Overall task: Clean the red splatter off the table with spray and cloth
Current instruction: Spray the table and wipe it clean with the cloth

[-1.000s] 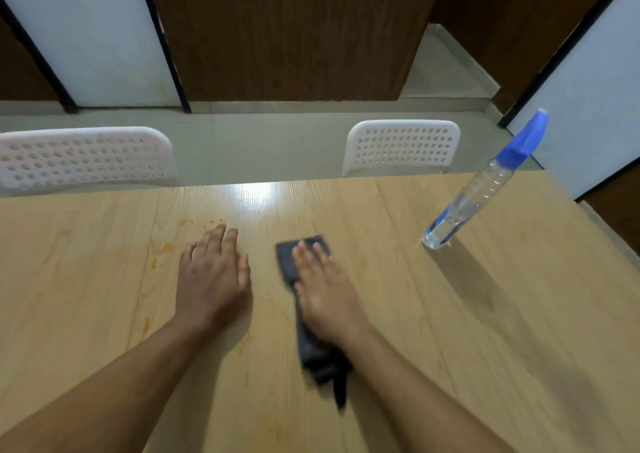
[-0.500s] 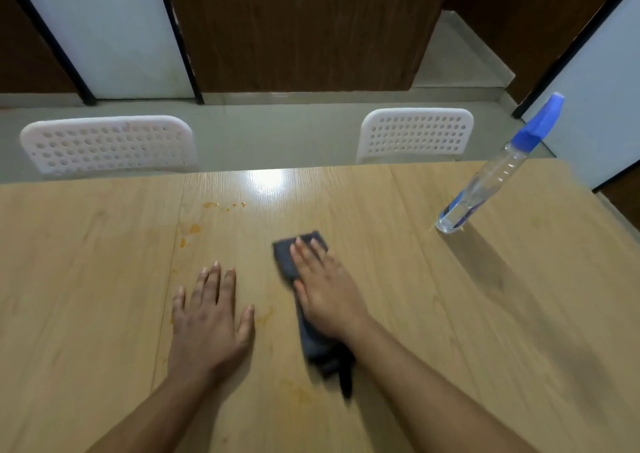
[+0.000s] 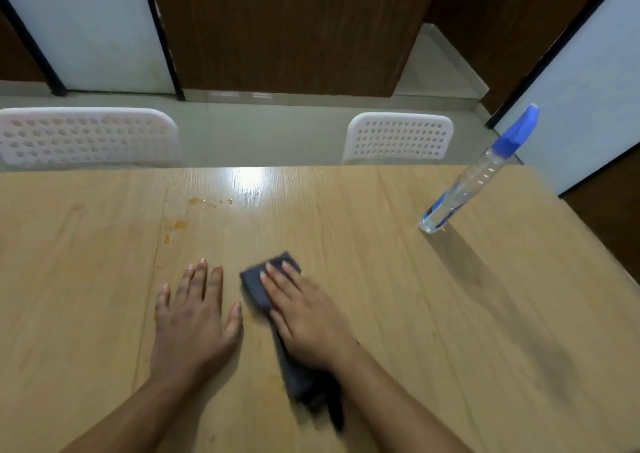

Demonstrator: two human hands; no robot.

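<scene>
- Your table [image 3: 381,245] is light tan wood with a fine straight grain and a white glare patch at its far edge.
- The splatter [image 3: 180,225] reads orange rather than red: small scattered spots and faint smears.
- The cloth [image 3: 256,290] under your right hand [image 3: 304,317] is dark blue-grey and plain.
- The spray bottle [image 3: 467,182] is clear, with a bright blue top and a blue streak low inside.
- The two chairs [image 3: 398,137] are white, their backs dotted with rows of round holes.
- Behind them you see dark brown wood panels [image 3: 294,30], pale bluish-white panels edged in black, and a grey-green floor.
</scene>
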